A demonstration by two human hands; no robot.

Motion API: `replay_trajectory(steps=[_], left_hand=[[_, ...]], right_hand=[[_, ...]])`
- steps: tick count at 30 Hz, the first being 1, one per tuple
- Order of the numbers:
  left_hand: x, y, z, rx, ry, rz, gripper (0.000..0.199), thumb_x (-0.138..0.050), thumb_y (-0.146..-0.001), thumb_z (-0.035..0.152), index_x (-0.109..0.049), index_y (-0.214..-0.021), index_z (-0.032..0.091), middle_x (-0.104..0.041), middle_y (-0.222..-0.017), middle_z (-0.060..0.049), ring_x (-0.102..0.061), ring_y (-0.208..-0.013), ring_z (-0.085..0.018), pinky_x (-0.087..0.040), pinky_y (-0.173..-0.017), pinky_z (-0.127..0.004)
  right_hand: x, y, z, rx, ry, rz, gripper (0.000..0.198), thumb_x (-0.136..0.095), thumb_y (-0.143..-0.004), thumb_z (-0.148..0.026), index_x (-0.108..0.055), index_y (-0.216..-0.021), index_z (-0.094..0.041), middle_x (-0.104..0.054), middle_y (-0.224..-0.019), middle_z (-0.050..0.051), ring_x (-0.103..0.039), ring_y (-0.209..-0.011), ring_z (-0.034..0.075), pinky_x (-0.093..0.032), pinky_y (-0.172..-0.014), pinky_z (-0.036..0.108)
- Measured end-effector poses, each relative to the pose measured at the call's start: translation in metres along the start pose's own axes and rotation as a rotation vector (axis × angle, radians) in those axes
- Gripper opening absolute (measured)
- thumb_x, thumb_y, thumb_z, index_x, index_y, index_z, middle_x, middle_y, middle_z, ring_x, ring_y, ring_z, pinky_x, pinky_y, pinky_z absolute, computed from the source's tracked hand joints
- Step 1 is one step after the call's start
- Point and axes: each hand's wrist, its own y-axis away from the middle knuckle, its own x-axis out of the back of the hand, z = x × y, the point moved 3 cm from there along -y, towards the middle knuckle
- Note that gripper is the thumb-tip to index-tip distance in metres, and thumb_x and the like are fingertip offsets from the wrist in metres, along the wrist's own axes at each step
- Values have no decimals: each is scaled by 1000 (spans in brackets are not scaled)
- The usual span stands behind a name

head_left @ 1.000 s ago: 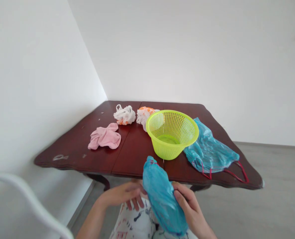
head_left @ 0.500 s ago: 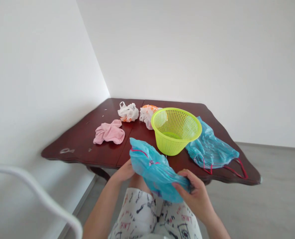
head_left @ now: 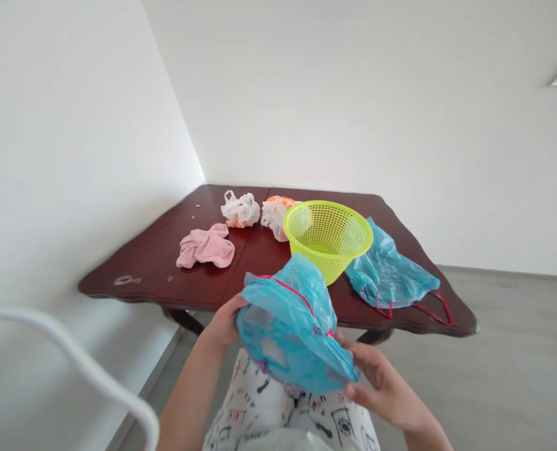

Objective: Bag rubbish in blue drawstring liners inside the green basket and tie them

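A crumpled blue plastic bag (head_left: 287, 332) with a red drawstring is held above my lap, in front of the table edge. My left hand (head_left: 226, 321) grips its left side, with the fingertips partly hidden behind the plastic. On the bag's lower right end, my right hand (head_left: 376, 376) pinches the plastic between thumb and fingers. Just beyond the bag stands a yellow-green plastic basket (head_left: 327, 235) with perforated sides, its near wall partly covered by the bag. Another blue bag (head_left: 391, 269) with red drawstrings lies flat to the basket's right.
On the dark red wooden table (head_left: 137, 250) lie a pink cloth (head_left: 206, 245), a crumpled white plastic bag (head_left: 241, 210) and a white-and-orange bag (head_left: 275, 216) partly behind the basket. A white cable (head_left: 81, 369) curves through the lower left. White walls border the table.
The held blue bag has been turned and spread wider, its opening now facing me more. My right hand has moved slightly down and right. The view has shifted a little.
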Motion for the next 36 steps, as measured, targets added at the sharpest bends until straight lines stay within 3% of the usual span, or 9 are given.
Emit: replay_trajectory(steps=[4, 8, 14, 18, 22, 25, 29, 33, 36], left_hand=[[-15, 18, 0, 93, -108, -134, 46, -107, -79, 52, -94, -102, 13, -91, -95, -15, -86, -81, -31, -68, -78, -37], [-17, 34, 9, -19, -189, -100, 56, -113, -74, 54, -94, -113, 19, -93, -108, -11, -87, -86, -28, -67, -78, -33], [-14, 48, 20, -60, -61, -21, 63, -110, -73, 72, -92, -98, 18, -90, -91, -9, -82, -74, -24, -69, -74, -33], [-19, 51, 22, 12, 98, -17, 67, -104, -76, 80, -90, -96, 18, -89, -92, -10, -85, -81, -28, -72, -84, -40], [-23, 53, 31, -99, -149, 17, 72, -96, -81, 86, -91, -102, 18, -91, -98, -12, -87, -98, -36, -70, -92, -43], [-26, 61, 46, -330, -600, 53, 63, -86, -96, 80, -92, -111, 20, -92, -111, -12, -84, -113, -37, -66, -107, -43], [-37, 81, 62, -518, -1121, 84, 51, -57, -120, 61, -87, -136, 23, -88, -135, -12, -81, -127, -36, -59, -117, -46], [-54, 99, 72, -659, -1278, 66, 39, -54, -120, 37, -84, -140, 25, -82, -141, -12, -77, -131, -31, -57, -120, -44], [-65, 105, 75, -627, -1291, 20, 31, -59, -117, 38, -86, -124, 22, -79, -129, -11, -76, -116, -28, -60, -103, -40]], right_hand=[[-29, -18, -12, -25, -64, -103, 45, -88, -102, -63, -92, -122, -23, -87, -114, 12, -80, -105, 31, -67, -93, 41], [-46, -30, -16, -59, -216, -12, 48, -90, -100, -65, -88, -123, -23, -88, -112, 10, -80, -93, 25, -67, -87, 35], [-32, -18, -8, -99, -441, 263, 68, -105, -78, -67, -85, -128, -26, -89, -106, 10, -82, -85, 28, -70, -78, 39], [-17, -9, -15, -53, -574, 360, 60, -101, -82, -69, -85, -124, -29, -90, -112, 11, -85, -91, 33, -71, -84, 45], [-9, -7, -20, -60, -626, 496, 58, -85, -94, -81, -85, -105, -24, -89, -102, 13, -86, -90, 34, -71, -84, 47], [-6, -3, -18, -12, -446, 709, 50, -95, -90, -70, -84, -101, -22, -88, -93, 9, -80, -79, 26, -65, -73, 35], [-9, 12, -26, 203, -78, 941, 48, -94, -95, -58, -84, -123, -20, -89, -113, 12, -80, -90, 24, -62, -74, 31], [-19, 26, -52, 443, 472, 980, 32, -74, -112, -36, -84, -140, -26, -85, -136, 13, -81, -120, 29, -68, -100, 42], [-26, 29, -67, 568, 773, 921, 51, -58, -116, -20, -76, -161, -31, -82, -153, 10, -79, -141, 30, -63, -123, 52]])
